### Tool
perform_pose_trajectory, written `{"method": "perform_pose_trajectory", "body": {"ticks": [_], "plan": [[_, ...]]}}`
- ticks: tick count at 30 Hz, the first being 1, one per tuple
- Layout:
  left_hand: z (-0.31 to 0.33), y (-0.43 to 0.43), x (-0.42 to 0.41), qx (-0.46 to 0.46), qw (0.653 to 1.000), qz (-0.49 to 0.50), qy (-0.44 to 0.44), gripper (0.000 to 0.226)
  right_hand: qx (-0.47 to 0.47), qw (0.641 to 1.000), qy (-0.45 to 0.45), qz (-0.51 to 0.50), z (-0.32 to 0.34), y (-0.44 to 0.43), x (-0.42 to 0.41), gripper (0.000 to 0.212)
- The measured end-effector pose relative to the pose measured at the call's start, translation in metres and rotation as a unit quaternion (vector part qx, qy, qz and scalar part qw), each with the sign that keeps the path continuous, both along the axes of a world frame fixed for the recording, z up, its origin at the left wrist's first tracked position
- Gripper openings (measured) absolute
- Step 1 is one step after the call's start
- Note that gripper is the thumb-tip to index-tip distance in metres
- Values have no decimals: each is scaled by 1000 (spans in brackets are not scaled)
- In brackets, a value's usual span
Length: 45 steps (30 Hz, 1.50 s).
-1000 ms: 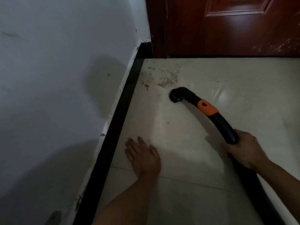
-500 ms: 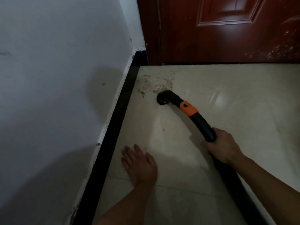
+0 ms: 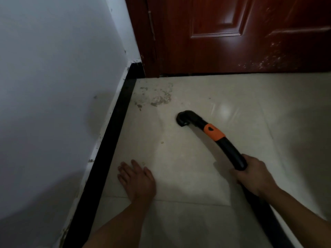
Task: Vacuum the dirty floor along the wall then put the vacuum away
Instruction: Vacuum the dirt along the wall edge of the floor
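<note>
A black vacuum tube (image 3: 229, 149) with an orange collar (image 3: 214, 132) curves across the pale tiled floor. Its nozzle end (image 3: 181, 119) rests on the tile, a short way right and nearer than a grey dirt patch (image 3: 157, 97) in the corner by the wall. My right hand (image 3: 250, 174) is wrapped around the tube below the collar. My left hand (image 3: 137, 179) lies flat on the floor, palm down with fingers spread, close to the black skirting (image 3: 107, 149). The hose runs off past my right forearm toward the lower right.
A white wall (image 3: 53, 86) rises on the left above the skirting. A dark red wooden door (image 3: 232, 33) closes off the far side, speckled with white marks low on the right. A small crumb (image 3: 162, 142) lies on the tile between nozzle and left hand.
The nozzle went forward to the edge of the dirt patch, then has drawn back to the right, away from it. My left hand stays planted on the floor.
</note>
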<state>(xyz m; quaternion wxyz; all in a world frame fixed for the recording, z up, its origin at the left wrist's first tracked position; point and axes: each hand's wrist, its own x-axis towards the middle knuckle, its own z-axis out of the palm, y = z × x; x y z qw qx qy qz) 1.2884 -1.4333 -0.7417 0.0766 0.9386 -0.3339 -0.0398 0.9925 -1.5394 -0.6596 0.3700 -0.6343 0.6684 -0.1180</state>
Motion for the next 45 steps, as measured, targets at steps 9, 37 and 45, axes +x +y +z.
{"method": "perform_pose_trajectory", "body": {"ticks": [9, 37, 45], "plan": [[10, -81, 24, -38, 997, -40, 44, 55, -30, 994, -37, -102, -1, -47, -5, 21], [-7, -133, 23, -41, 993, 100, 47, 57, -43, 998, 36, -4, -16, -137, 108, 24], [-5, -134, 22, -47, 994, 96, 35, 61, -40, 999, -8, -18, -13, -191, 138, 24]]}}
